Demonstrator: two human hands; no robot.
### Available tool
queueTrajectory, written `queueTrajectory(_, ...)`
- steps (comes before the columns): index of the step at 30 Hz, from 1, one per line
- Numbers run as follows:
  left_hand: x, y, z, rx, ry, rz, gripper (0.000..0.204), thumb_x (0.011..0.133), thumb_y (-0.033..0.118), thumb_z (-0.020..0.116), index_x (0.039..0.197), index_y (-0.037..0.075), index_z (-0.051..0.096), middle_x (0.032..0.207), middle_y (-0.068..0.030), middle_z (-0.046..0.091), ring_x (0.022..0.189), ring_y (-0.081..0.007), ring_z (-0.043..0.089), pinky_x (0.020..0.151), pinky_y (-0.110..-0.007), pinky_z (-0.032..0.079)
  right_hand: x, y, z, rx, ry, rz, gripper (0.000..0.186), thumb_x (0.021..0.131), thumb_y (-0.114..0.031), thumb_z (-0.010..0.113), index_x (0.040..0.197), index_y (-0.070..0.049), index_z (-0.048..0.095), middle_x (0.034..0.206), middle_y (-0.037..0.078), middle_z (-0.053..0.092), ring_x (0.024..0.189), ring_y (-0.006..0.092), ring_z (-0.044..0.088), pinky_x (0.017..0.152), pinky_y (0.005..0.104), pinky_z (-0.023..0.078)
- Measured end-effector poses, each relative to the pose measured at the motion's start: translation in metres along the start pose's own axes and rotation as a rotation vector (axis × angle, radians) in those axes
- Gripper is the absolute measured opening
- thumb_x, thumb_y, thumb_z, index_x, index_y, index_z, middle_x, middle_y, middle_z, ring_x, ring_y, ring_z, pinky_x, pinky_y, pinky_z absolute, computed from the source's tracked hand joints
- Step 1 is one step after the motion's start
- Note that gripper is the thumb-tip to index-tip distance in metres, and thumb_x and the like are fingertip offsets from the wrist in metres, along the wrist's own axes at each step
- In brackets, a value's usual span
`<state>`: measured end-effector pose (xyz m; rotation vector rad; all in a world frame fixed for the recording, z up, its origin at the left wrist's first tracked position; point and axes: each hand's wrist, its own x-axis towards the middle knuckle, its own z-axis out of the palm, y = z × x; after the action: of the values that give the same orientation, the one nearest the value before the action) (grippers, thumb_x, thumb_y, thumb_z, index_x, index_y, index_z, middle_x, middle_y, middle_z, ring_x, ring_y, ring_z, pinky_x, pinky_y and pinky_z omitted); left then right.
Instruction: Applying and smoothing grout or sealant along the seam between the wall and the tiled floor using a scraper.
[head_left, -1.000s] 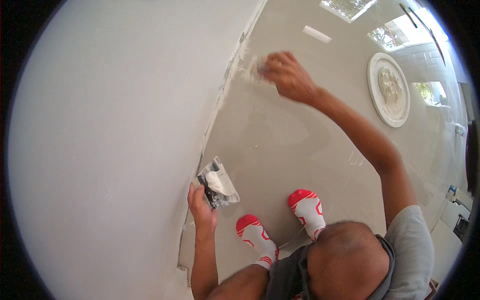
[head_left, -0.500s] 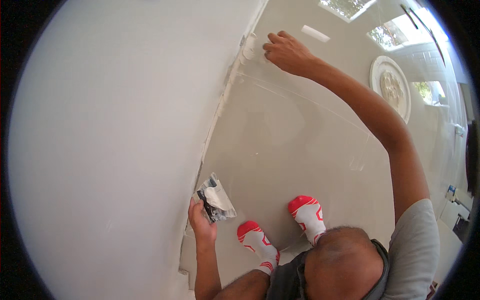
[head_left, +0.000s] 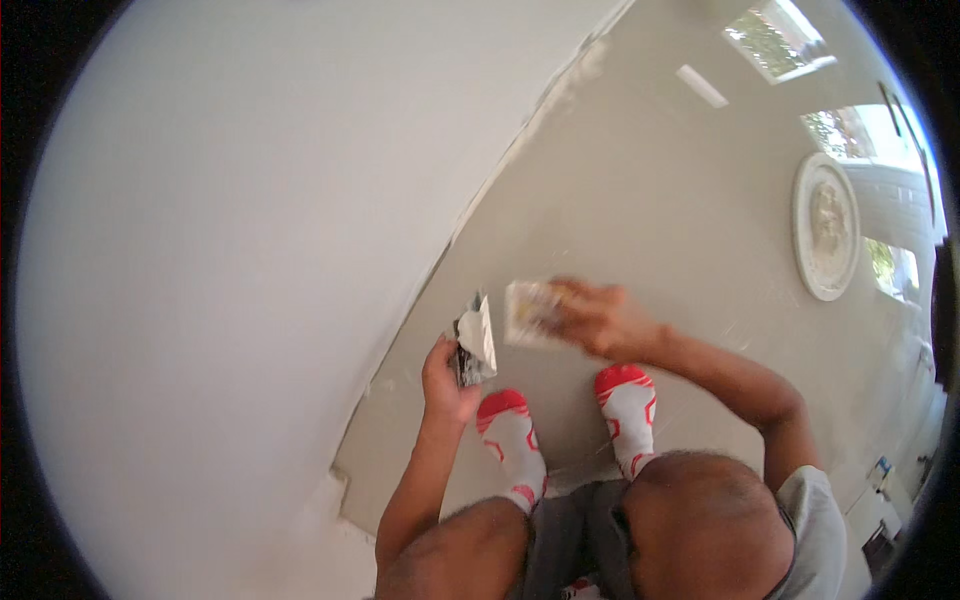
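My left hand (head_left: 440,380) grips a metal scraper blade (head_left: 478,355) smeared with white paste, tilted up near the foot of the wall. My right hand (head_left: 605,325), blurred by motion, holds a whitish flat spreader (head_left: 528,310) just to the right of that blade; the two appear slightly apart. A line of white paste (head_left: 590,65) runs along the joint where the pale wall (head_left: 240,250) meets the glossy beige tiled floor (head_left: 660,180). My two feet in white-and-red socks (head_left: 625,405) are below my hands.
A round white tray (head_left: 808,230) holding white paste lies on the floor to the right. At the lower right edge are some indistinct pale and dark items (head_left: 870,520). Bright window reflections show on the tiles at upper right.
My right hand has swung down from the far end of the joint toward the blade in my left hand, which has moved slightly right and up. The view has turned a little.
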<state>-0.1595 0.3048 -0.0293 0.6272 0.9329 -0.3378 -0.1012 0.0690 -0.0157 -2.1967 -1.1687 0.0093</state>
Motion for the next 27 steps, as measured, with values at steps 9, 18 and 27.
queueTrajectory(9,-0.013,0.030,-0.004,0.484,-0.037,0.280,0.023,0.081,0.009,0.041,0.101,-0.001,0.048,0.091,-0.0051,0.054,0.083,-0.0112,0.051,0.076,-0.024,0.041,0.044,-0.011,-0.025,0.003,0.012,0.093,0.035,0.059,0.001,0.054,0.093,-0.008,0.058,0.091,0.009,0.055,0.092,0.0261,0.049,0.080,0.0364,0.042)
queueTrajectory(18,-0.018,0.019,-0.062,0.347,0.302,0.405,0.023,0.081,0.011,0.042,0.100,-0.001,0.047,0.095,-0.0069,0.054,0.090,-0.0150,0.051,0.081,-0.028,0.040,0.068,-0.040,0.000,0.047,-0.311,-0.118,0.027,0.061,-0.004,0.056,0.088,-0.007,0.059,0.089,0.006,0.055,0.091,0.0219,0.047,0.082,0.0344,0.036)
queueTrajectory(27,-0.044,0.033,-0.134,0.170,0.153,0.315,0.030,0.080,0.015,0.040,0.107,0.001,0.044,0.100,-0.0088,0.053,0.094,-0.0216,0.052,0.082,-0.037,0.041,0.070,-0.002,0.105,-0.312,0.137,0.122,0.031,0.064,-0.010,0.055,0.094,-0.006,0.057,0.101,0.005,0.049,0.099,0.0225,0.042,0.083,0.0410,0.032)
